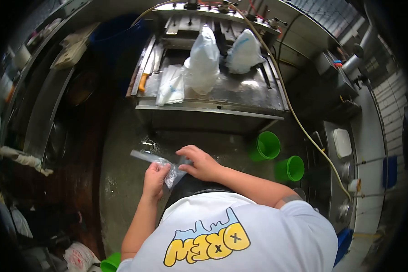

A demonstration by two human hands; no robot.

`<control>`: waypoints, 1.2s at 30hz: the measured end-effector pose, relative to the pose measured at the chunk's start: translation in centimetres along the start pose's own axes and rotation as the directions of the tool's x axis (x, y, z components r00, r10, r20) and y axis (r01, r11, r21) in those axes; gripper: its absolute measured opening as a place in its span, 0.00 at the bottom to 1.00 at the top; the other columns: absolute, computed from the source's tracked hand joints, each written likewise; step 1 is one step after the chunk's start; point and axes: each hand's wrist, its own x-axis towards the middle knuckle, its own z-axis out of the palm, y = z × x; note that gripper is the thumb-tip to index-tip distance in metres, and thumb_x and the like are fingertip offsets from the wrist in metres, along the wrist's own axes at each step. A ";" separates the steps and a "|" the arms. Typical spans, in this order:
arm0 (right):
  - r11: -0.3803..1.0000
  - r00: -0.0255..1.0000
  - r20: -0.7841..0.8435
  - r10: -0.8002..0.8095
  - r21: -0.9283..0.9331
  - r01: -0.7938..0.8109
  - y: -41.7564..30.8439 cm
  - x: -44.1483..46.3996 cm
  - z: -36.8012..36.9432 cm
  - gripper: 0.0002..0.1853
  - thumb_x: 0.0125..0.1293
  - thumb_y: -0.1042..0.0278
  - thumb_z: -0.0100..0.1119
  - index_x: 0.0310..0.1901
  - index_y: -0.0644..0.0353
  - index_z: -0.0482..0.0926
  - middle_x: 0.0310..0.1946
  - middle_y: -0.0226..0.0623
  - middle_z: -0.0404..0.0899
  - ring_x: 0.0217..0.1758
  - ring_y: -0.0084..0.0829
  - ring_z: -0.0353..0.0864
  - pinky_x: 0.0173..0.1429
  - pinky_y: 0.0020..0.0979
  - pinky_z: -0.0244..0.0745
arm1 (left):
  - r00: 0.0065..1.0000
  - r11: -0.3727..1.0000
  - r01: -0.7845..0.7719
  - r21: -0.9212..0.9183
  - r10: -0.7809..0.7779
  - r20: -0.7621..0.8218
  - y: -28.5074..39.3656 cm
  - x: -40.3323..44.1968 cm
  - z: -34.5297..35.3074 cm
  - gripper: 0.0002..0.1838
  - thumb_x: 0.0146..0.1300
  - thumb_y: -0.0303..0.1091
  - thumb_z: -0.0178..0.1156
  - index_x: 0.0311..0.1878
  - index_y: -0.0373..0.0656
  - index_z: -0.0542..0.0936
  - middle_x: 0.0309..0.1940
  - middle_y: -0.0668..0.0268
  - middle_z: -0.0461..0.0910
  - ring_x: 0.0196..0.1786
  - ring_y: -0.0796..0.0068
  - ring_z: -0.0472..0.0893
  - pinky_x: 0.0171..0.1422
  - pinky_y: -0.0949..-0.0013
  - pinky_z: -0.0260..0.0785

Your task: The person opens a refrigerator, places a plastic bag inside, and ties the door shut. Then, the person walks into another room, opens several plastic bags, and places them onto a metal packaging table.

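Observation:
My left hand is closed, pinching a crumpled clear plastic bag in front of my waist. One flat strip of the plastic sticks out past the thumb to the left. Close by on the right, my right hand has its thumb and fingers apart, with part of the clear plastic beside or between them. I cannot tell whether they touch it. Beyond my hands, a metal table bears a tall filled plastic bag, a second filled bag and a flat stack of white bags.
A knife with an orange handle lies at the table's left edge. Two green buckets stand on the floor at right. A yellowish hose hangs down the right side. A blue bin is at the back left.

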 end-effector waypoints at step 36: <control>0.661 0.840 0.375 0.392 0.520 -0.541 0.1 1.3 -0.4 0.15 0.74 0.60 0.68 0.35 0.54 0.72 0.34 0.29 0.83 0.36 0.18 0.77 0.41 0.26 0.73 | 0.931 0.919 -0.343 0.196 0.306 0.197 8.2 0.9 -3.3 0.14 0.79 0.41 0.61 0.42 0.40 0.83 0.34 0.71 0.82 0.39 0.82 0.80 0.47 0.73 0.75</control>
